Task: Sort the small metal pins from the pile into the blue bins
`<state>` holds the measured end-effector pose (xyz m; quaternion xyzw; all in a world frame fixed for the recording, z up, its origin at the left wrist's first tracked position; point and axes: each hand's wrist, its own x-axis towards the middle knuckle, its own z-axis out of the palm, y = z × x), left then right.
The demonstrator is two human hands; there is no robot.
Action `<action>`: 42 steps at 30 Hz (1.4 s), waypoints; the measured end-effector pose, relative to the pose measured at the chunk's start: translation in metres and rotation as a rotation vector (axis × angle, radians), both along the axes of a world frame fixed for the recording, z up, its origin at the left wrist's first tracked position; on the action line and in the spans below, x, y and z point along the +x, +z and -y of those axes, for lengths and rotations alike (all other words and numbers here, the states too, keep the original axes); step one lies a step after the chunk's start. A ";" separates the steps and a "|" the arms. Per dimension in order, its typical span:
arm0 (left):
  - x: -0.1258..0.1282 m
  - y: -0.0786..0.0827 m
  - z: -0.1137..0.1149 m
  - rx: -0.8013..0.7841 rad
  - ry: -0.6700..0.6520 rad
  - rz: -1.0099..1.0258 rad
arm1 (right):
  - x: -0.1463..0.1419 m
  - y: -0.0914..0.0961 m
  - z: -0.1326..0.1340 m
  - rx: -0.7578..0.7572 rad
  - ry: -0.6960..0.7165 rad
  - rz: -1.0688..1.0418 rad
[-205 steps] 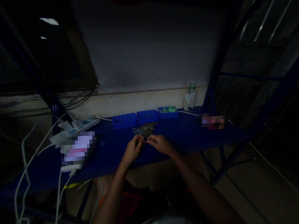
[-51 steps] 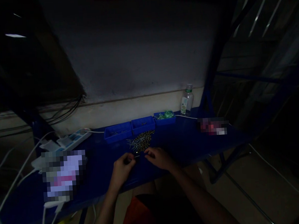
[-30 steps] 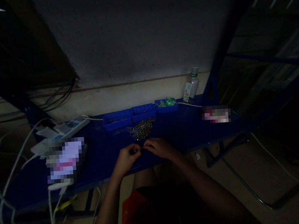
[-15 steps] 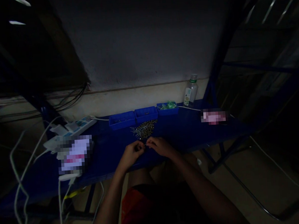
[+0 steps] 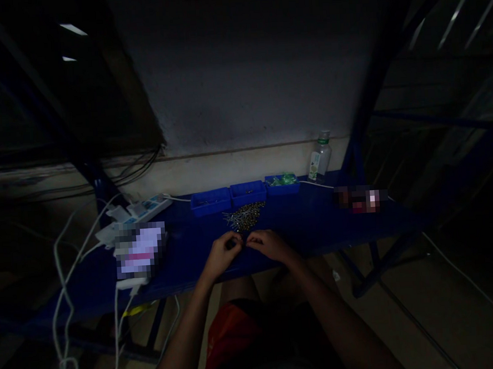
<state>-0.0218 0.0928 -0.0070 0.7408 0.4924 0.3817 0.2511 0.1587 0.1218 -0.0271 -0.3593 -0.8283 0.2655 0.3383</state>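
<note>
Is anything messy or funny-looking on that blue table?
A bit: the little metal pieces lie in a loose heap, outside the blue bins, though maybe on purpose. White cables hang tangled at the left. I see nothing broken, but it's dark.

Pretty dark in here, but okay: the person's bare left hand [image 5: 224, 254] and bare right hand [image 5: 268, 244] are fingertip to fingertip near the front edge of a long blue worktop [image 5: 307, 220]. Too dim to tell if they're pinching anything. Just past them lies a heap of thin silvery pins with brassy ends [image 5: 247, 216]. Three blue plastic bins [image 5: 249, 196] line the back edge, crinkly green plastic [image 5: 287, 179] in the rightmost. Clear green-banded bottle [image 5: 320, 159] by the back right corner, white power strip [image 5: 151, 208] toward the left end.
</note>
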 end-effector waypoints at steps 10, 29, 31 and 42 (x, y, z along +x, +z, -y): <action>-0.004 -0.005 -0.005 -0.005 -0.043 -0.075 | 0.000 -0.001 0.000 0.012 -0.023 -0.057; -0.003 -0.009 -0.004 0.011 0.013 -0.050 | 0.001 -0.005 -0.003 0.046 -0.115 -0.062; -0.005 -0.009 -0.005 0.008 0.021 -0.032 | 0.001 -0.003 -0.002 0.053 -0.130 -0.044; -0.004 -0.012 -0.008 0.005 -0.007 -0.068 | 0.000 -0.004 -0.002 0.080 -0.142 0.000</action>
